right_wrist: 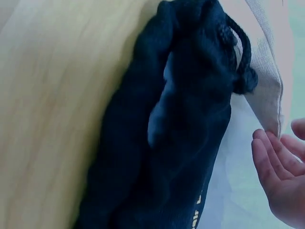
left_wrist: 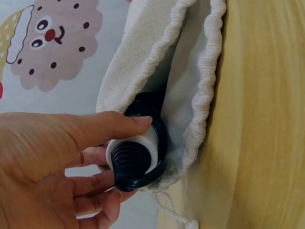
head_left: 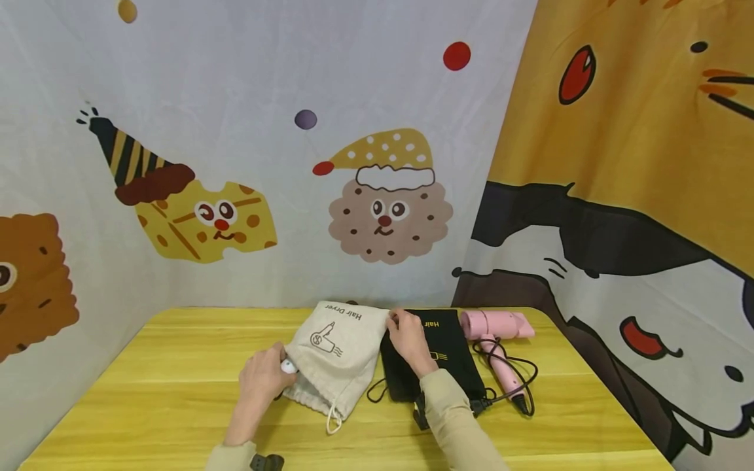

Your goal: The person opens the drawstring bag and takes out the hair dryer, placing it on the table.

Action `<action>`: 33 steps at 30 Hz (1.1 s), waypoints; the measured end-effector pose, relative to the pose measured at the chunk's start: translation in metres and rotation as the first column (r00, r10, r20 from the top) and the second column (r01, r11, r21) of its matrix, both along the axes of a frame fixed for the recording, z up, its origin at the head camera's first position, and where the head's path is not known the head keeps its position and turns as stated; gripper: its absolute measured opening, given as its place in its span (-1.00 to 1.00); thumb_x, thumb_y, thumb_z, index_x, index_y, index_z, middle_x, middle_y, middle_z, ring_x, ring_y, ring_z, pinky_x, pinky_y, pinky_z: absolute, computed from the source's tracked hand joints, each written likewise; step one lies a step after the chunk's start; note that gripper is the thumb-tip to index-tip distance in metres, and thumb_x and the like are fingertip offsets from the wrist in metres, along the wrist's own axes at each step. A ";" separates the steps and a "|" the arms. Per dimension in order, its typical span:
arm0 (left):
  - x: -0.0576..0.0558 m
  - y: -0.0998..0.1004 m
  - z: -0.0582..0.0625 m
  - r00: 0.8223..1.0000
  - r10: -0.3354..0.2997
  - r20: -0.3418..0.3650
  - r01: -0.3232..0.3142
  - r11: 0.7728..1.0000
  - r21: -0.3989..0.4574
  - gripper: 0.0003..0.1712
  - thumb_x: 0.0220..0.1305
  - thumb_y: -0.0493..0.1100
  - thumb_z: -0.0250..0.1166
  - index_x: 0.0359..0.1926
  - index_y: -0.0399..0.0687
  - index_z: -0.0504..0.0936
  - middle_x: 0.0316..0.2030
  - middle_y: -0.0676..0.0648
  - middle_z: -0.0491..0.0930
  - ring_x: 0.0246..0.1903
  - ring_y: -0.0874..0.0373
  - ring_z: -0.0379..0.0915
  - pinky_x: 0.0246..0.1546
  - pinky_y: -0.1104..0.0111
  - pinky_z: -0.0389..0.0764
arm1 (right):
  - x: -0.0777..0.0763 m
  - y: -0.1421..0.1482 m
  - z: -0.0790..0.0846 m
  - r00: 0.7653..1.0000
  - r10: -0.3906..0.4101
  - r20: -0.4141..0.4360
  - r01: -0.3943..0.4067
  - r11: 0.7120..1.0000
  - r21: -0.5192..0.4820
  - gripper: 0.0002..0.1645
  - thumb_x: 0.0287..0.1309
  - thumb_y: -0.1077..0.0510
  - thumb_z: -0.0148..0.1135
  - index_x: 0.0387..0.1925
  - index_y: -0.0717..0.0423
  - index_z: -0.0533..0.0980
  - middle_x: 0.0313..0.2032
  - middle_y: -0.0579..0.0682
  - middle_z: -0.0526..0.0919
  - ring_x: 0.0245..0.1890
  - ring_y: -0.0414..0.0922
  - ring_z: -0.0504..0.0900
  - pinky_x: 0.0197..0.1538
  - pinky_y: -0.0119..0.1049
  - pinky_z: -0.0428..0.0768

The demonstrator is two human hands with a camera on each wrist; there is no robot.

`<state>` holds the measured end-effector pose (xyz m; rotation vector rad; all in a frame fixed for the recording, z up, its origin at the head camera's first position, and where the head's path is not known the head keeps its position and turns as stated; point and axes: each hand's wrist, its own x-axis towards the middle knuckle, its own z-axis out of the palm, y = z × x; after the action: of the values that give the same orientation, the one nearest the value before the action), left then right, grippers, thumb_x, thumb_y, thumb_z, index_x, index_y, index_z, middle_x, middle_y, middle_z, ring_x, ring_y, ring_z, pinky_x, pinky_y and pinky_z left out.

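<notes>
A beige drawstring bag (head_left: 338,347) printed with "Hair Dryer" lies tilted on the table, its gathered mouth towards me. My left hand (head_left: 262,376) is at that mouth, gripping the white handle end of a hair dryer (left_wrist: 147,138). The handle's black ribbed cord sleeve (left_wrist: 129,162) points out of the bag; the rest of the dryer is hidden inside. With its fingertips, my right hand (head_left: 409,337) pinches the far right corner of the beige bag. In the right wrist view, the fingers (right_wrist: 274,157) are right at this corner.
Under my right forearm lies a black drawstring bag (head_left: 400,376) with yellow print. Beside it on the right is a pink hair dryer (head_left: 495,324) with a black cord (head_left: 530,366) wound about its handle. A printed curtain (head_left: 294,275) hangs behind the wooden table (head_left: 177,366).
</notes>
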<state>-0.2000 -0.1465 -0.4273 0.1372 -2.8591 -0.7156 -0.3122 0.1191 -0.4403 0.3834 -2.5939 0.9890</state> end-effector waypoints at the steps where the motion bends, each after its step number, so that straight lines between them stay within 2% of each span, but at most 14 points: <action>1: 0.000 0.000 0.000 1.000 -0.001 -0.002 0.001 1.000 0.000 -0.64 -0.21 -0.16 0.46 -0.47 -0.15 0.43 -0.57 -0.08 0.51 -0.56 0.06 0.37 -0.64 0.33 0.31 | -0.001 0.000 0.000 1.000 -0.009 0.007 0.009 1.000 -0.008 -0.75 0.27 0.22 0.10 -0.07 0.26 0.55 -0.34 0.11 0.67 -0.46 -0.12 0.60 -0.42 -0.34 0.52; 5: 0.000 -0.002 0.000 1.000 -0.012 -0.017 0.012 1.000 -0.004 -0.65 -0.22 -0.17 0.46 -0.47 -0.14 0.43 -0.57 -0.08 0.51 -0.57 0.07 0.37 -0.64 0.33 0.30 | -0.002 -0.002 0.002 0.999 -0.027 0.046 0.029 0.998 -0.047 -0.71 0.28 0.21 0.09 -0.05 0.31 0.53 -0.38 0.14 0.63 -0.52 -0.12 0.51 -0.46 -0.34 0.46; 10: -0.001 -0.004 -0.001 1.000 -0.019 -0.012 0.019 1.000 0.002 -0.66 -0.21 -0.19 0.45 -0.45 -0.14 0.44 -0.56 -0.08 0.52 -0.57 0.07 0.37 -0.64 0.33 0.29 | -0.002 -0.002 0.002 0.996 -0.054 0.073 0.057 0.998 -0.038 -0.72 0.25 0.22 0.13 -0.07 0.31 0.55 -0.43 0.11 0.59 -0.55 -0.15 0.46 -0.47 -0.34 0.43; 17: -0.002 -0.008 -0.001 1.000 -0.013 0.005 0.013 0.999 0.034 -0.63 -0.23 -0.18 0.46 -0.38 -0.17 0.50 -0.48 -0.13 0.59 -0.51 0.04 0.43 -0.60 0.31 0.34 | 0.000 0.000 -0.003 0.996 -0.073 0.060 0.078 0.994 -0.071 -0.89 0.21 0.26 0.16 -0.28 0.23 0.56 -0.51 0.07 0.56 -0.60 -0.16 0.41 -0.50 -0.36 0.39; 27: -0.001 -0.012 0.000 1.000 -0.018 -0.014 0.019 0.997 0.079 -0.64 -0.19 -0.18 0.46 -0.35 -0.20 0.53 -0.46 -0.15 0.60 -0.51 0.06 0.43 -0.58 0.31 0.36 | -0.001 0.004 -0.011 0.996 -0.078 0.034 0.082 0.988 -0.127 -0.94 0.21 0.27 0.16 -0.32 0.19 0.54 -0.50 0.06 0.56 -0.61 -0.19 0.41 -0.52 -0.36 0.39; 33: 0.002 -0.013 0.002 1.000 -0.020 0.017 0.018 0.995 0.101 -0.64 -0.17 -0.14 0.48 -0.35 -0.16 0.53 -0.45 -0.12 0.59 -0.50 0.08 0.42 -0.57 0.33 0.33 | -0.002 0.006 -0.012 0.995 -0.095 0.034 0.099 0.986 -0.133 -0.94 0.20 0.27 0.16 -0.34 0.18 0.55 -0.48 0.07 0.59 -0.58 -0.19 0.44 -0.48 -0.36 0.42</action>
<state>-0.1984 -0.1599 -0.4251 0.1316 -2.8449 -0.8668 -0.3138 0.1253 -0.4519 0.2082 -2.5256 1.1340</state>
